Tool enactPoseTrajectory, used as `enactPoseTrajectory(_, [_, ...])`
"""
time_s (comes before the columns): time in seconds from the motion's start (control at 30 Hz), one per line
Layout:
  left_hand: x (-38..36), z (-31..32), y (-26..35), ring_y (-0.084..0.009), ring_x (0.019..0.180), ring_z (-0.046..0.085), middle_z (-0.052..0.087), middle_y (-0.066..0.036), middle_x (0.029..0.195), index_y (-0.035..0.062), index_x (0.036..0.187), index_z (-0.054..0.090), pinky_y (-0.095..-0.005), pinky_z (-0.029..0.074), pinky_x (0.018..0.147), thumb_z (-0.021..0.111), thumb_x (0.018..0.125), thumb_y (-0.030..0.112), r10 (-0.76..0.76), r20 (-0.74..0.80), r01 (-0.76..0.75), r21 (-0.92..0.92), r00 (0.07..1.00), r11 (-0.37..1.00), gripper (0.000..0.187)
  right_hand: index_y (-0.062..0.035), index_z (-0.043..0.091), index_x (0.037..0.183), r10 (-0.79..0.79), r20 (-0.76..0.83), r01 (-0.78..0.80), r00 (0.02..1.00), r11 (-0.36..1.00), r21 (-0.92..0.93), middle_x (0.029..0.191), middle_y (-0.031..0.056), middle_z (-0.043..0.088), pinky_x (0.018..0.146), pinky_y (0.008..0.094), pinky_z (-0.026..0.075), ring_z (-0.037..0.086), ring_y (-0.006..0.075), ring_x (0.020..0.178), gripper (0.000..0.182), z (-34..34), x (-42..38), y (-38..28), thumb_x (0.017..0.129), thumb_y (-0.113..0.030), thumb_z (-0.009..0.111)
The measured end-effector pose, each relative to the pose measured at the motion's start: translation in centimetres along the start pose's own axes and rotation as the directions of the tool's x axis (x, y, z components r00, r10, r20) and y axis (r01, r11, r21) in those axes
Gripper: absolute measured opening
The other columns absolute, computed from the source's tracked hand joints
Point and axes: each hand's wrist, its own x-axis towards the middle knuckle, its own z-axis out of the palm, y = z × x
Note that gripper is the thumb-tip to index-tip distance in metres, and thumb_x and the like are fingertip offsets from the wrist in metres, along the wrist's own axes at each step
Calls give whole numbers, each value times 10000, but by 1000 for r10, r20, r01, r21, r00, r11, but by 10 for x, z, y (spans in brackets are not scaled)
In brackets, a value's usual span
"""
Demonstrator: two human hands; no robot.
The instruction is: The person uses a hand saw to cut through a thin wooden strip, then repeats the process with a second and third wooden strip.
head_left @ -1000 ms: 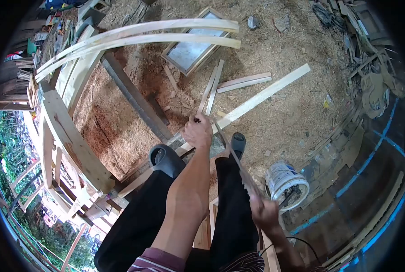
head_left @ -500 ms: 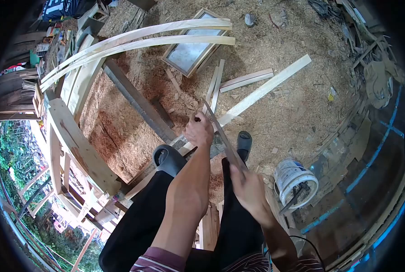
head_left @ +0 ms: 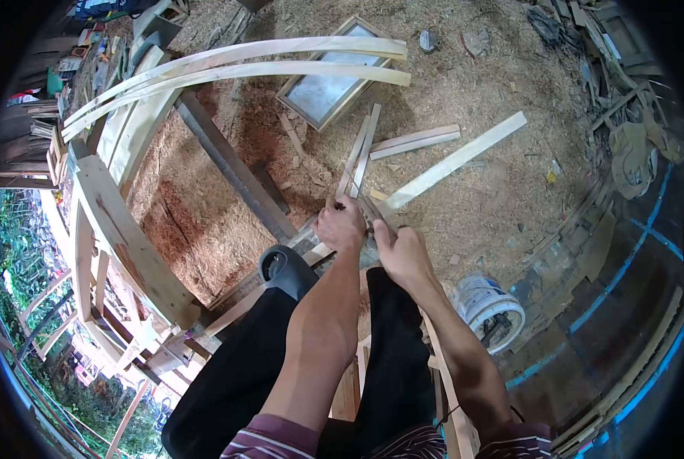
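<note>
My left hand (head_left: 339, 223) is closed on a pale wooden strip (head_left: 457, 162), pressing it down over a low support in front of my knees. The strip runs away to the upper right. Close beside it, my right hand (head_left: 401, 251) grips a handsaw (head_left: 370, 208). Only a short, blurred part of the blade shows between my hands, lying across the strip. The saw's handle is hidden by my fingers, and the depth of any cut cannot be made out.
Short wooden offcuts (head_left: 416, 142) lie on the sawdust floor ahead. Two long curved slats (head_left: 242, 70) reach over a framed panel (head_left: 334, 73). A heavy curved timber (head_left: 131, 237) stands at left. A white bucket (head_left: 489, 310) sits by my right forearm.
My right hand has pushed the saw forward and up, close to my left hand, so less blade shows. My left hand stays in nearly the same place on the strip.
</note>
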Motion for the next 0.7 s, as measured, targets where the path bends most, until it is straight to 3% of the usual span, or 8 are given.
enactPoseTrajectory(0.13, [-3,-9,5,-311,833,634,670,-200,815,47,859,675,-383,386,887,396,830,350,-6,33,6,-2,999,1000,412,67,626,747,59,47,-61,997,997,54,625,260,576,565,477,470,602,434,641,476,-46,-90,2,927,-349,480])
enactPoseTrajectory(0.2, [-3,-14,8,-343,870,629,674,-191,909,122,1092,677,-397,363,925,368,834,362,-16,98,14,21,995,1000,468,48,642,762,91,109,-102,990,990,100,580,236,559,517,473,448,594,416,584,412,-66,-133,13,925,-303,500])
enactPoseTrajectory(0.27, [-3,-8,5,-324,852,630,672,-191,863,84,953,675,-392,373,909,387,831,346,-1,71,-1,20,997,1000,408,42,647,765,103,132,-113,986,991,67,567,233,551,515,465,446,593,412,576,390,-78,-149,16,922,-287,510])
enactPoseTrajectory(0.33, [0,-6,7,-305,834,631,671,-192,816,46,814,673,-387,383,893,406,827,329,20,36,-21,18,999,1000,389,35,653,768,110,152,-117,982,992,41,554,229,544,514,456,445,592,409,569,368,-76,-145,17,919,-272,520])
enactPoseTrajectory(0.4, [-2,-3,5,-300,834,631,671,-192,815,50,809,677,-381,384,896,408,824,322,-11,32,10,36,999,999,382,41,661,777,-119,-29,122,992,980,155,558,225,556,519,437,460,599,408,577,389,-60,-132,29,909,-301,529])
enactPoseTrajectory(0.47, [-7,-2,4,-304,832,632,671,-194,812,54,821,681,-380,384,898,410,821,321,-13,4,13,1,1000,1000,381,68,652,769,182,68,-187,981,979,80,596,244,580,562,441,493,611,422,617,460,-45,-80,4,898,-355,526])
enactPoseTrajectory(0.53, [-3,-2,0,-308,829,634,670,-195,809,58,834,686,-379,384,901,411,818,320,-5,-49,3,-33,999,999,380,70,653,757,4,-6,-3,1000,995,98,637,273,588,620,476,505,610,447,651,518,3,-37,-1,893,-408,506])
enactPoseTrajectory(0.7, [-3,-7,6,-330,843,638,671,-206,822,66,902,701,-386,380,898,396,817,340,-28,70,25,35,997,999,419,55,644,705,48,-17,-46,999,993,105,657,290,582,658,505,491,601,468,688,536,-15,-42,14,900,-420,491])
